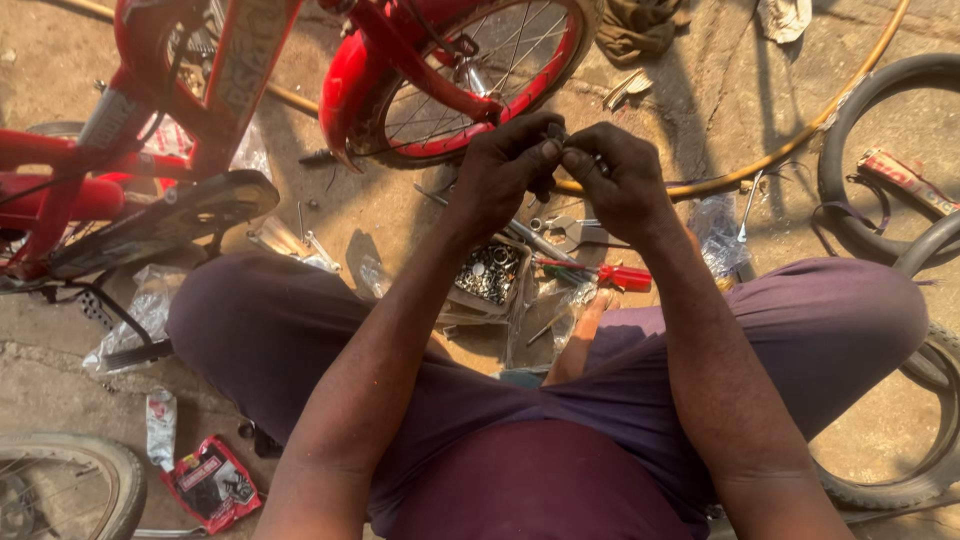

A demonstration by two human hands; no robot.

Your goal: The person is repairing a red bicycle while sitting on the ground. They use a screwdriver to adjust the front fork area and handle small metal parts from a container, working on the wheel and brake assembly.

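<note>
Together, both hands are closed on a small dark metal part (555, 140) that is mostly hidden between the fingertips, so I cannot tell exactly what kind of part it is. The left hand (510, 170) pinches it from the left side with thumb and fingers, and the right hand (620, 180) pinches it from the right side; the two hands touch each other at the fingertips. The part is held in the air in front of the person, above the ground and just in front of the small red bicycle wheel (480, 70). Directly below the hands, on the dusty ground (400, 215), stands a small open box (488, 275) full of nuts and washers, and beside it lies a screwdriver with red handle (615, 275). Some metal tools and clear plastic bags (715, 230) lie around the box. The person sits with knees wide apart, in purple trousers (820, 330). On the left is the red bicycle frame (150, 90) with a black pedal (200, 205). On the right side lies a black tyre (870, 110), and a thin yellow rim (790, 140) curves behind the hands. At the lower left corner lie a red packet (212, 482) and another tyre (90, 470).
</note>
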